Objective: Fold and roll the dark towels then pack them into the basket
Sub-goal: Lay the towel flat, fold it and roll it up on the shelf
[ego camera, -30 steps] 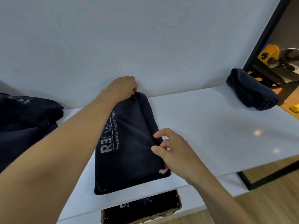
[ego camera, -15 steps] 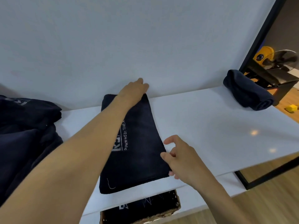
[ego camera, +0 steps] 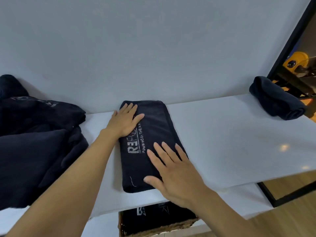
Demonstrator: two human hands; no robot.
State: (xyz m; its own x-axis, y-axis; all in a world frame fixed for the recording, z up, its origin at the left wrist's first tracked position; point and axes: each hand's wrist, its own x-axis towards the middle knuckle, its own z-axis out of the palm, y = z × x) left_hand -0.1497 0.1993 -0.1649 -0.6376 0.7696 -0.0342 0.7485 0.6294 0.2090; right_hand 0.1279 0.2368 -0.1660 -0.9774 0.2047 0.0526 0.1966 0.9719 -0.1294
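Two flat hands lie on the folded towel [ego camera: 153, 132], which rests lengthwise on the white table [ego camera: 230, 142] with its far end at the wall. The left hand [ego camera: 125, 121] presses the far left part with straight fingers, and the right hand [ego camera: 172, 175] presses the near right part with fingers spread; neither grips anything. The folding step looks nearly done and the cloth is being smoothed. The next move calls for catching one short end and rolling it tight and even, then lowering it into the basket [ego camera: 162, 232] below the table's near edge, where dark cloth already lies. A rolled towel [ego camera: 277, 101] sits far right, and a pile of loose towels [ego camera: 34, 142] lies to the left. Half a second ago the right hand was curled at the towel's right edge, and the left hand reached the far end.
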